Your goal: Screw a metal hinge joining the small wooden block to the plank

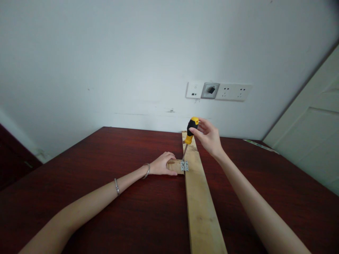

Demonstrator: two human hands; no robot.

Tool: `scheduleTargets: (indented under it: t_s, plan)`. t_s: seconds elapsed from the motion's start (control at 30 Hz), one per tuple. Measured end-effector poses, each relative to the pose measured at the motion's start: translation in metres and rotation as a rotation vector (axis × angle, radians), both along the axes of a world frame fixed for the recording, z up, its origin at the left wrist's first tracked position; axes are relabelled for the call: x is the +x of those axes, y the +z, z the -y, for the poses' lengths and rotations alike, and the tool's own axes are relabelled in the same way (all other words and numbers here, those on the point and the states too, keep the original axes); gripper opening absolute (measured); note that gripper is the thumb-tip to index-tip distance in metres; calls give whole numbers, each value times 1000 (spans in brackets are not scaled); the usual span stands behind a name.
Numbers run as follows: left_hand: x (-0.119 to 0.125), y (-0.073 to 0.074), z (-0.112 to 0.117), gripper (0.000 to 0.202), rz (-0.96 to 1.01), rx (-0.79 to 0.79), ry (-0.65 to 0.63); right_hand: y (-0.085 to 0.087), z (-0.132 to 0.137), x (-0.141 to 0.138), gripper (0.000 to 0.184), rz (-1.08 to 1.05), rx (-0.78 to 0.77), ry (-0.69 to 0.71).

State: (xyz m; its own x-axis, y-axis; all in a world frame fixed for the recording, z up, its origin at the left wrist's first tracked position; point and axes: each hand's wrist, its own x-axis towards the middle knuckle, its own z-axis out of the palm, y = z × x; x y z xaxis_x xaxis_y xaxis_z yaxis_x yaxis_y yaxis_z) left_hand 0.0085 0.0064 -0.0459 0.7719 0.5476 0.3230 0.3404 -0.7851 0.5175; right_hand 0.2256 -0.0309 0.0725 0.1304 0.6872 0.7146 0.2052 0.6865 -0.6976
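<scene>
My right hand (209, 135) grips a yellow and black screwdriver (192, 127) by its handle, tilted with the shaft pointing down. Its tip meets the upper left part of a small metal hinge (184, 165); any screw there is too small to make out. The hinge spans the joint between a short wooden block (174, 166) and a long wooden plank (203, 208). Around the block's left end, my left hand (161, 164) is closed, thumb on the near side and fingers on the far side.
Everything lies on a dark red tabletop (119, 218) that meets a white wall (106, 63). Sockets and a switch plate (225, 91) are on the wall. A flat, narrow strip (261, 145) lies at the back right, beside a white panelled door (312, 134).
</scene>
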Motion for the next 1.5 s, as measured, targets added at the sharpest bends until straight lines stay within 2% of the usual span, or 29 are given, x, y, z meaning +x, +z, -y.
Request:
scheduleTargets:
  t_s: [0.33,1.0,1.5]
  plan:
    - [1,4,2,60,2,-8,-6,-2,0,-1,42,17,-6,20]
    - [0,0,0,61,20,-1,-19,-3,-1,1,43,31,-5,-7]
    - [0,3,2,60,13,-37,-5,-3,-2,1,43,14,-13,-40]
